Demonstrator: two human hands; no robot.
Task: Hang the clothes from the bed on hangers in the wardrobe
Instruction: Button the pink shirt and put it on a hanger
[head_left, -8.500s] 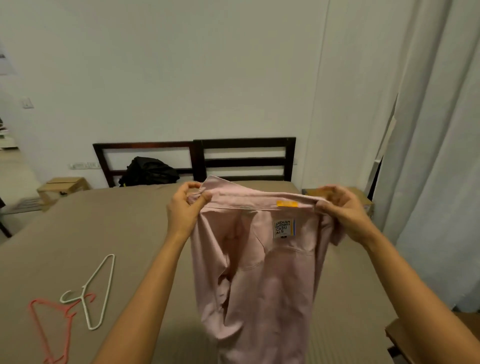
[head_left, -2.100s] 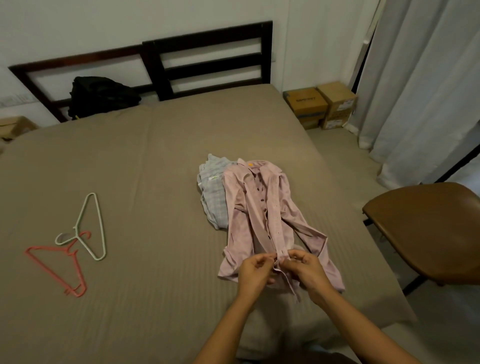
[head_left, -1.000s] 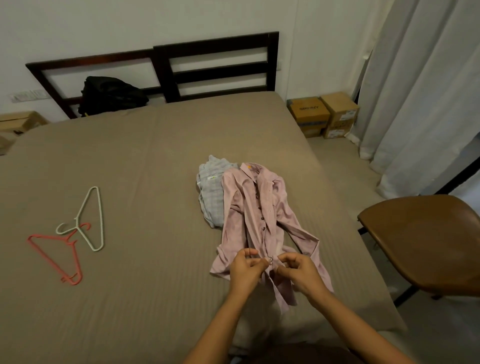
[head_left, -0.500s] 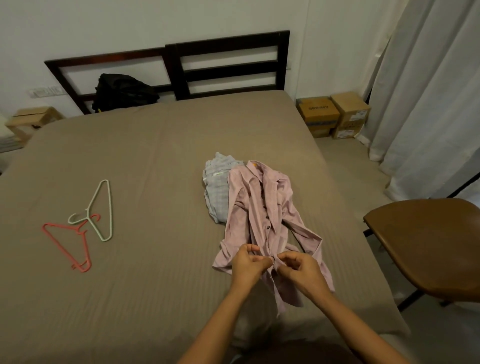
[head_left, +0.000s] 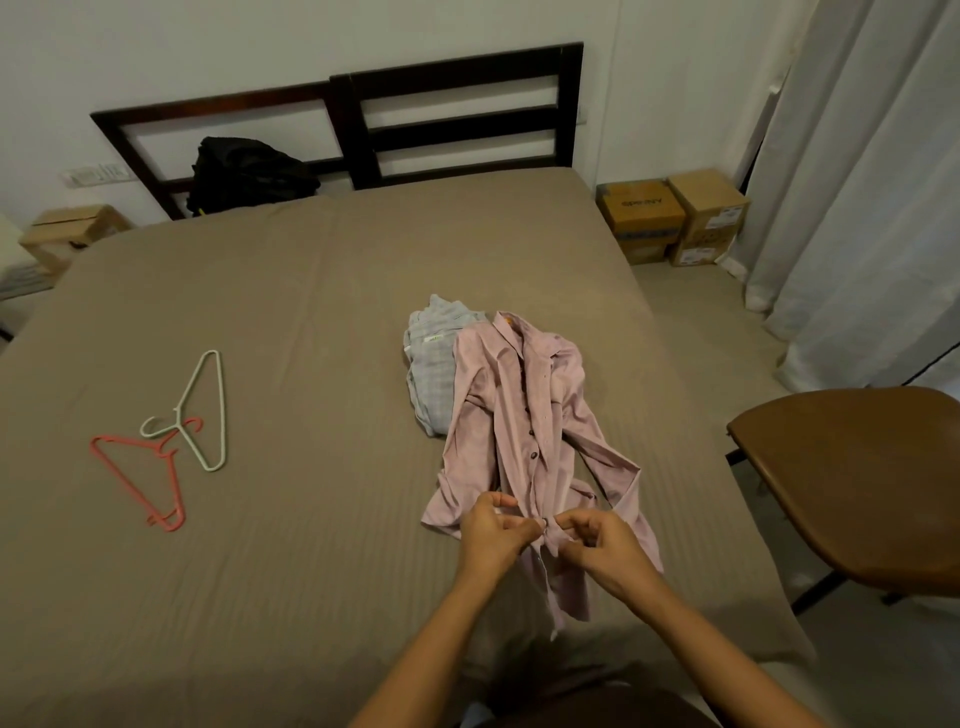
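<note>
A pink button-up shirt (head_left: 514, 415) lies spread lengthwise on the brown bed (head_left: 291, 322), collar towards the headboard. My left hand (head_left: 493, 535) and my right hand (head_left: 597, 545) both pinch its front placket near the hem, around a dark button between them. A folded pale grey-blue checked shirt (head_left: 434, 364) lies partly under the pink shirt's left side. Further left on the bed lie a white hanger (head_left: 208, 410) and a red hanger (head_left: 140, 478), hooks overlapping. The wardrobe is out of view.
A black bag (head_left: 244, 171) leans against the dark wooden headboard (head_left: 457, 114). Two cardboard boxes (head_left: 670, 218) stand on the floor right of the bed, beside white curtains (head_left: 857, 182). A brown chair (head_left: 862, 483) stands close to the bed's right edge.
The pink shirt, held up by its collar earlier, now lies on the bed. My hands stay at the lower placket, working the button. The view has shifted slightly.
</note>
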